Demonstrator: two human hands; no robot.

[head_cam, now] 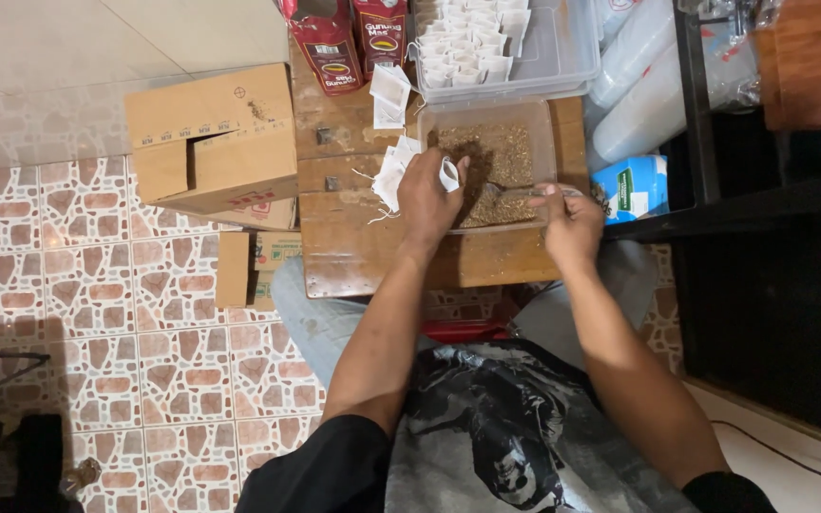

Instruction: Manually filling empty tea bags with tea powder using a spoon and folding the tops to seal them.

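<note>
Down on the small wooden worktop [372, 256], worn and scratched, stands a clear plastic tub [544, 142] holding a loose layer of brown, crumbly tea leaves [505, 157]. The left hand [427, 195] hovers over the tub's near left corner, its fingers [453, 176] pinched on a small white paper bag [448, 174] held open at the mouth. Just beside that hand, on the worktop's left part, lies a fanned heap of flat white empty bags [390, 176] with thin strings trailing. The right hand [572, 220] sits at the tub's near right corner, fingers closed around the handle of a metal spoon [510, 190] whose bowl reaches into the leaves toward the held bag.

Behind the tub is a second clear tray [563, 57] packed with rows of filled white bags [472, 38], and to its left two glossy red packets [349, 38] stand upright. A brown cardboard box [211, 138] stands just beside the worktop's left edge on the patterned tile floor [78, 285]. To the right, a blue and green carton [634, 185] and stacked clear cups [634, 76] crowd a dark shelf frame [700, 114], so the freest room lies on the near strip of wood in front of the tub.
</note>
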